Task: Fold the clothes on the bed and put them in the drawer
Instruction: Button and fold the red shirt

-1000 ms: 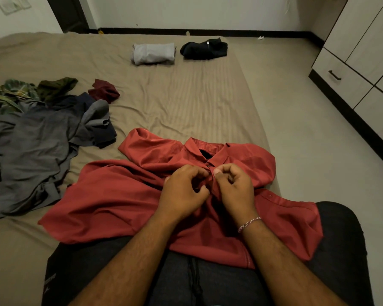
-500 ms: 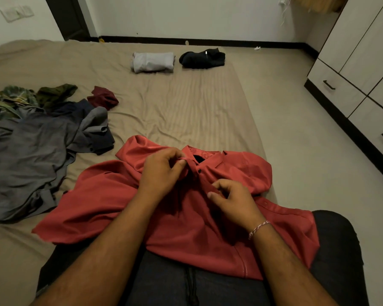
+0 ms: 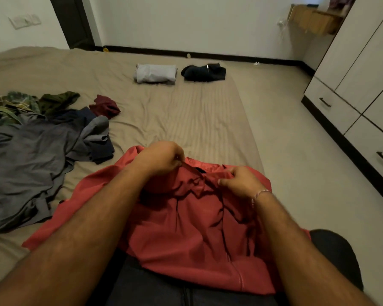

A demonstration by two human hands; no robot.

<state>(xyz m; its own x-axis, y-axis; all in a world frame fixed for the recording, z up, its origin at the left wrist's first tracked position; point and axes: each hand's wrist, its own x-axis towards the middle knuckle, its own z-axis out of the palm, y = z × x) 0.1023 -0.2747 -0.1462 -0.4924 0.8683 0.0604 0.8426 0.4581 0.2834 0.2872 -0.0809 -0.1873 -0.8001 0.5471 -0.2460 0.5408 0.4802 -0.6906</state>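
Note:
A red collared shirt (image 3: 186, 235) lies across my lap and the near edge of the bed (image 3: 186, 120). My left hand (image 3: 161, 157) pinches the left side of its collar. My right hand (image 3: 239, 182) grips the right side of the collar; a thread bracelet is on that wrist. A pile of unfolded clothes (image 3: 31, 155), grey, navy, green plaid and olive, sits at the left, with a maroon piece (image 3: 104, 106) beside it. Two folded items rest at the far end of the bed: a light grey one (image 3: 156, 73) and a black one (image 3: 205, 72).
White wardrobe drawers (image 3: 332, 107) with dark handles line the right wall, all closed. Bare floor (image 3: 296, 162) runs between bed and wardrobe. A dark door (image 3: 72, 21) stands at the back left, and a wooden shelf (image 3: 314, 18) hangs at the back right.
Both hands left the buttons at the shirt's middle and moved apart to the two sides of the collar. The view has tilted upward.

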